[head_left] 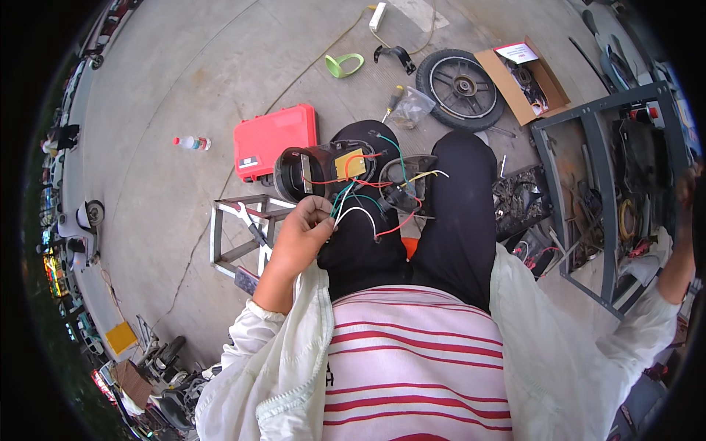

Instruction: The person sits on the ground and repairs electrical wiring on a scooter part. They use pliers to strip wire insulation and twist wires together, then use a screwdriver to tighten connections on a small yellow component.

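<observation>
My left hand has its fingers closed on a bundle of green and white wires. The wires run to an opened dark housing lying over my left thigh, with a yellow board at it, and to a round dark part between my thighs, where red and yellow wires also trail. My right hand is stretched out to the far right edge of the view, beside the metal rack; its fingers are too dark and cut off to read.
A red case, screwdriver, plastic bag, wheel and open carton lie ahead. A steel frame with a wrench stands left. A grey rack holds tools at right. A bottle and parked scooters are leftward.
</observation>
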Demonstrator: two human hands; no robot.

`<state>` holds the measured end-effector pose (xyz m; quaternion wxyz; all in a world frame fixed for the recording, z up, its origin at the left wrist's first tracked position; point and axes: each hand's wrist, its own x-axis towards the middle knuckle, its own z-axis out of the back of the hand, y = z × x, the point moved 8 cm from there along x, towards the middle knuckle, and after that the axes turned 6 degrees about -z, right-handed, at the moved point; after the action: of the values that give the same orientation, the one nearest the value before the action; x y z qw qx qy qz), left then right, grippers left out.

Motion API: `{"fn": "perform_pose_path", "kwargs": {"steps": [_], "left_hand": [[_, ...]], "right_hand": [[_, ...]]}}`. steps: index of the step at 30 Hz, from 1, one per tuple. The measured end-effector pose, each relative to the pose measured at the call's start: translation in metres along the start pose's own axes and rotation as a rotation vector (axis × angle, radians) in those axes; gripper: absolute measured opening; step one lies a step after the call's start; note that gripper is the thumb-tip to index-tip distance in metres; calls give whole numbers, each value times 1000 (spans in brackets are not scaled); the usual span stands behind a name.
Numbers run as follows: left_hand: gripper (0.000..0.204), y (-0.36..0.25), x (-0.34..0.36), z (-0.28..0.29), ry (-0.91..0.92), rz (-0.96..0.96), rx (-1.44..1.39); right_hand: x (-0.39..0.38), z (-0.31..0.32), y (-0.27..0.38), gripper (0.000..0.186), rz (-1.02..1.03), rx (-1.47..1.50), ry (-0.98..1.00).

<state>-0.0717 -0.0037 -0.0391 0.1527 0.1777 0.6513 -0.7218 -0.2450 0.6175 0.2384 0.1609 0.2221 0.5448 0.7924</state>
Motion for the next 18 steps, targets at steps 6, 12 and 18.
{"fn": "perform_pose_path", "kwargs": {"steps": [6, 12, 18], "left_hand": [[19, -7, 0, -4, 37, 45, -94], [18, 3, -3, -3, 132, 73, -175], [14, 9, -7, 0, 106, 69, -120]], "right_hand": [[-185, -158, -51, 52, -427, 214, 1061], [-324, -259, -44, 62, -535, -167, 1755], [-366, -301, -59, 81, -510, -409, 1860]]}}
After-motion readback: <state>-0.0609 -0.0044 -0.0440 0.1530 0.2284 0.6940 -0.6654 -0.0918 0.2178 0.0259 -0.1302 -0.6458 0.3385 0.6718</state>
